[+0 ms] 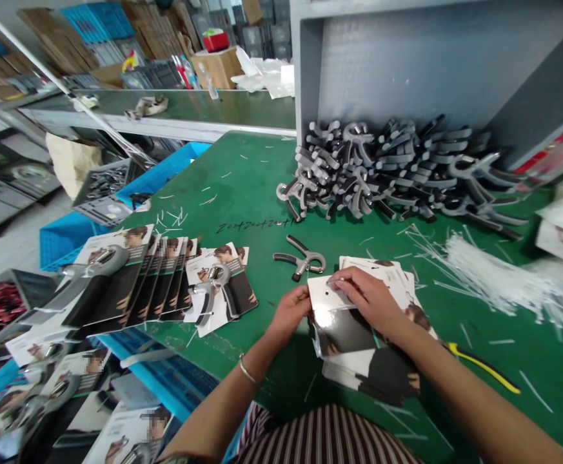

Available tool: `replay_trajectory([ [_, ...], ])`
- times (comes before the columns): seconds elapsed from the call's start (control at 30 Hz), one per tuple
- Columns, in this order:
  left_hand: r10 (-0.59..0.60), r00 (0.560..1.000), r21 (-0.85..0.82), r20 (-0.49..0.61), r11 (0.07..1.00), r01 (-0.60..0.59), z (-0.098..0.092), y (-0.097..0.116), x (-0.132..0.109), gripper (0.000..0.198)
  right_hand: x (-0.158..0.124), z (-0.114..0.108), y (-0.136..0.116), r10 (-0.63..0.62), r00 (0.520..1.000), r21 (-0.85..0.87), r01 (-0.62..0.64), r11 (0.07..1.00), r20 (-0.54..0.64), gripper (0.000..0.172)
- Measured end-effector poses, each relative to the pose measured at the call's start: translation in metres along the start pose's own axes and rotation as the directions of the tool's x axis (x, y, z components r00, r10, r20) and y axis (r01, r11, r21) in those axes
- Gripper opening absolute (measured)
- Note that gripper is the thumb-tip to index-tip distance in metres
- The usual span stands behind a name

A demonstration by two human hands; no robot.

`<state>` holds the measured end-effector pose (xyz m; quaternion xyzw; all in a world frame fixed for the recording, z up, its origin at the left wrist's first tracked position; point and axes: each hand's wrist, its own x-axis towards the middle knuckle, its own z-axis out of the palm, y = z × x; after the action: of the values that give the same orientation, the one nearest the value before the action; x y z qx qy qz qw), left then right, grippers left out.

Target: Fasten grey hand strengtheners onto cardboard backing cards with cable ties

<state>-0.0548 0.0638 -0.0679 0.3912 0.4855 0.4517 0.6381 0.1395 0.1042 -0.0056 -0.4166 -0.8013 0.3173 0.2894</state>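
My left hand (291,314) is closed on the left edge of a printed backing card (332,325), its fingertips partly hidden. Over the card's upper part, my right hand (365,296) has its fingers bent, thumb and fingertips pressed together near a punched hole. Whether a thin tie is between them I cannot make out. More printed cards (382,374) lie beneath. Just beyond the hands rests a loose grey-and-black hand grip strengthener (303,259). To the left, another hand grip (213,290) sits on a card beside a fanned row of carded grips (111,277).
A heap of hand grips (382,171) fills the grey shelf's front. White cable ties (484,274) spread at right, near a yellow-and-black tool handle (487,367). Blue crates (160,374) with carded grips stand below the green table's (242,193) left edge.
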Motion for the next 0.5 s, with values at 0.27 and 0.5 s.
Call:
replay_trajectory([
  [0.27, 0.123, 0.992, 0.202, 0.014, 0.971, -0.124, -0.007, -0.002, -0.022, 0.004, 0.002, 0.001, -0.001, -0.072, 0.996, -0.036, 0.070, 0.997, -0.044, 0.014],
  [0.5, 0.416, 0.888, 0.495, 0.197, 0.740, -0.456, -0.003, 0.031, -0.049, 0.014, -0.004, -0.013, -0.010, 0.037, 0.989, 0.171, -0.012, 0.985, -0.143, 0.013],
])
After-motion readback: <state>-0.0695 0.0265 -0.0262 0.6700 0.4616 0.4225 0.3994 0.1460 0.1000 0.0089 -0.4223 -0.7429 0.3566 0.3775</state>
